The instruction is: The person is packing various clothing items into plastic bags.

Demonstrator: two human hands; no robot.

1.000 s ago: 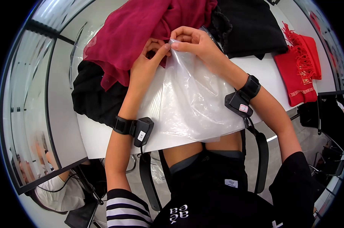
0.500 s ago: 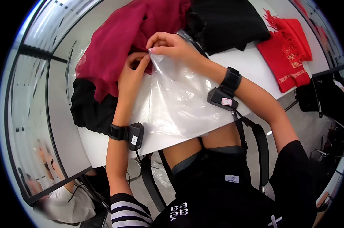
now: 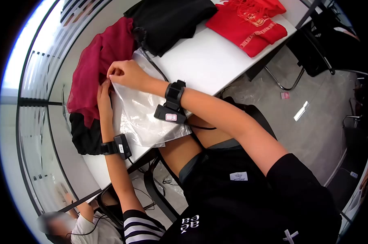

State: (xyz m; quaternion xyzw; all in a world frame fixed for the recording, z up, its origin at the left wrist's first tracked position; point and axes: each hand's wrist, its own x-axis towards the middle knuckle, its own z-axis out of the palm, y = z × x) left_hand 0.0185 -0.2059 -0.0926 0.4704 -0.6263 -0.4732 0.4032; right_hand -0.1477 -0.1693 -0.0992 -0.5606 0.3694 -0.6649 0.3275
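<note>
A clear plastic bag (image 3: 141, 118) lies over the table's front edge, its upper left corner raised between my hands. My right hand (image 3: 129, 76) pinches that corner between thumb and fingertips. Close against it, my left hand (image 3: 104, 97) has its fingertips together at the same corner, partly hidden by the bag and the cloth. A sheer dark red cloth (image 3: 96, 61) is bunched just behind and left of both hands. Black fabric (image 3: 85, 134) lies beside my left forearm.
On the white table (image 3: 200, 65), a folded black cloth (image 3: 172, 22) lies at the back and a red fringed scarf (image 3: 249, 28) to its right. A glass partition stands at left. Another person (image 3: 88, 227) sits at lower left. A black chair (image 3: 314, 53) stands at right.
The view has turned toward the right, so the table and hands appear farther left. Both hands remain at the bag's corner. The other person now shows more fully at lower left.
</note>
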